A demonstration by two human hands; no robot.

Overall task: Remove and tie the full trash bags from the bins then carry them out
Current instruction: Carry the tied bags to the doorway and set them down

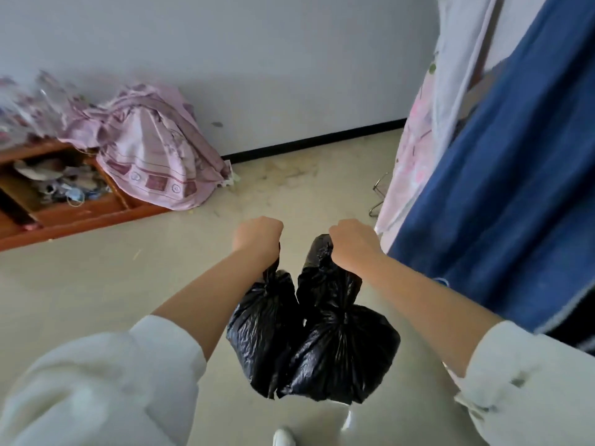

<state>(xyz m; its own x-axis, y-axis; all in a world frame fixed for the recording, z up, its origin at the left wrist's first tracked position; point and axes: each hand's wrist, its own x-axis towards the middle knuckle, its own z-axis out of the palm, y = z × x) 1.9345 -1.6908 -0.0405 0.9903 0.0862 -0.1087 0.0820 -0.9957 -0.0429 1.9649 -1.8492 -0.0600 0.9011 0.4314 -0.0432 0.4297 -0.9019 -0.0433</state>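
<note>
Two full black trash bags hang in front of me above the floor, both knotted at the neck. My left hand (pixel 257 235) grips the gathered top of the left trash bag (pixel 262 326). My right hand (pixel 352 243) grips the loose top of the right trash bag (pixel 344 349), which is the bulkier one. The two bags touch side by side. No bin is in view.
A low wooden shelf unit (pixel 80 214) with clutter lies on the floor at left, under a pink patterned cloth (pixel 154 156). Blue fabric (pixel 502 194) and pale floral fabric (pixel 415 149) hang at right, with a wire hanger (pixel 378 194) beside them. Beige floor (pixel 299 185) stretches ahead to the white wall.
</note>
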